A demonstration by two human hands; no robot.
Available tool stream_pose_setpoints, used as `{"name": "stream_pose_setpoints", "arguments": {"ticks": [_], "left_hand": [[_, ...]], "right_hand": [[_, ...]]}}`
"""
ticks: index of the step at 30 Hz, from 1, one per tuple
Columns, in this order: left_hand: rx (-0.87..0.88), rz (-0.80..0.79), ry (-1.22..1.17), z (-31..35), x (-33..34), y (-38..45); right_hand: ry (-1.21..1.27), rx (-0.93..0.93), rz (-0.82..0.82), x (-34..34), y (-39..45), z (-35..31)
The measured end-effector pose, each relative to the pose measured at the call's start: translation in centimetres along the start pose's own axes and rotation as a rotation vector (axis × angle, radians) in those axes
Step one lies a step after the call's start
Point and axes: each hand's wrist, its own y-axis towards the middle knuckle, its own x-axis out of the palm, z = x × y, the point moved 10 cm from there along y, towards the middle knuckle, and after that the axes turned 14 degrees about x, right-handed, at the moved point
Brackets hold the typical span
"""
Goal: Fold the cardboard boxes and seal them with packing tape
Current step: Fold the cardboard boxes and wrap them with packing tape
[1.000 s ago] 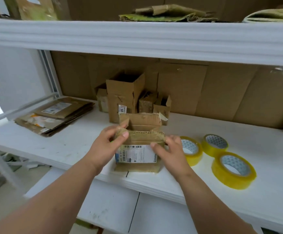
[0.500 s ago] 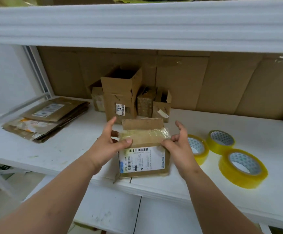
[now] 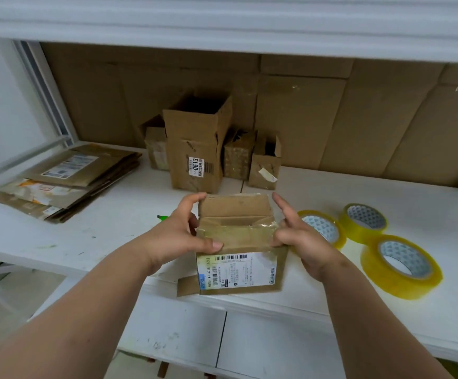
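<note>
A small cardboard box (image 3: pixel 238 272) with a white shipping label stands at the front edge of the white shelf (image 3: pixel 107 228). Its top is partly open, with the back flap up and the taped front flap folded in. My left hand (image 3: pixel 178 233) grips the box's left top edge, thumb across the front flap. My right hand (image 3: pixel 301 236) holds the right top edge with the thumb pressing the flap and the index finger raised. Three yellow tape rolls lie to the right: one (image 3: pixel 323 228) just behind my right hand, one (image 3: pixel 364 220) farther back, one large (image 3: pixel 402 266) in front.
Several assembled small boxes, the tallest (image 3: pixel 195 154) open-topped and marked 0613, stand at the back. A stack of flattened cartons (image 3: pixel 63 179) lies at the left. A green object (image 3: pixel 163 217) peeks out behind my left wrist. An upper shelf (image 3: pixel 222 20) overhangs the workspace.
The box's top has opened wider between my hands, with the back flap now upright. Both hands moved up to its top side edges. The camera tilted down and closer.
</note>
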Motion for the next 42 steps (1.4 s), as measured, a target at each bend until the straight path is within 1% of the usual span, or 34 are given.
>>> {"name": "stream_pose_setpoints", "arguments": {"ticks": [2, 4, 6, 8, 11, 14, 19, 22, 24, 26, 27, 28, 29, 31, 32, 33, 35, 37, 39, 40, 42], "left_hand": [[0.040, -0.004, 0.053, 0.2, -0.1, -0.3], [0.085, 0.027, 0.107, 0.3, -0.2, -0.5], [0.117, 0.090, 0.161, 0.5, -0.4, -0.8], [0.138, 0.120, 0.185, 0.5, -0.2, -1.0], [0.153, 0.140, 0.180, 0.5, 0.3, -1.1], [0.160, 0.238, 0.149, 0.4, 0.1, -1.3], [0.234, 0.259, 0.326, 0.9, 0.8, -1.4], [0.278, 0.304, 0.531, 1.8, 0.4, -1.4], [0.355, 0.266, 0.633, 2.9, 0.7, -1.2], [0.420, 0.216, 0.698, 3.6, 1.2, -1.1], [0.429, 0.203, 0.714, 3.8, 1.2, -1.2], [0.427, 0.203, 0.721, 3.9, 1.2, -1.2], [0.422, 0.209, 0.726, 4.0, 1.2, -1.2], [0.407, 0.221, 0.741, 4.0, 1.0, -1.2], [0.402, 0.221, 0.749, 4.1, 1.0, -1.2], [0.399, 0.219, 0.756, 4.1, 1.0, -1.2], [0.413, 0.218, 0.785, 4.5, 1.2, -1.3], [0.450, 0.234, 0.831, 5.1, 1.4, -1.5], [0.448, 0.231, 0.861, 5.5, 1.5, -1.5], [0.425, 0.207, 0.873, 5.4, 1.7, -1.3], [0.365, 0.142, 0.890, 5.0, 2.1, -0.9]], "right_hand": [[-0.040, 0.005, -0.017, 0.1, -0.4, 0.0], [-0.047, -0.007, 0.011, 0.0, -0.7, 0.0], [-0.061, -0.040, 0.080, -0.2, -1.1, -0.2], [-0.083, -0.082, 0.152, -0.4, -1.5, -0.4], [-0.130, -0.148, 0.219, -0.5, -2.2, -0.6], [-0.148, -0.196, 0.299, -0.9, -2.4, 0.0], [-0.210, -0.256, 0.413, -1.0, -2.5, 0.7], [-0.234, -0.288, 0.459, -1.1, -2.8, 0.5], [-0.189, -0.299, 0.481, -1.4, -3.1, 0.5], [-0.071, -0.267, 0.587, -3.3, -3.7, 1.1], [-0.073, -0.227, 0.690, -4.8, -4.0, 1.6], [-0.156, -0.160, 0.787, -6.1, -4.1, 2.0], [-0.311, -0.070, 0.840, -6.9, -3.8, 2.5], [-0.708, 0.136, 0.819, -7.1, -2.3, 4.0], [-0.862, 0.203, 0.796, -6.9, -1.7, 4.8], [-0.964, 0.230, 0.793, -6.8, -1.4, 5.2], [-1.064, 0.230, 0.821, -6.7, -1.2, 5.0], [-1.077, 0.249, 0.820, -6.9, -1.2, 4.6], [-1.012, 0.244, 0.808, -7.0, -1.3, 4.3], [-0.931, 0.217, 0.811, -7.0, -1.6, 3.9], [-0.687, 0.133, 0.810, -7.1, -2.7, 2.7]]}}
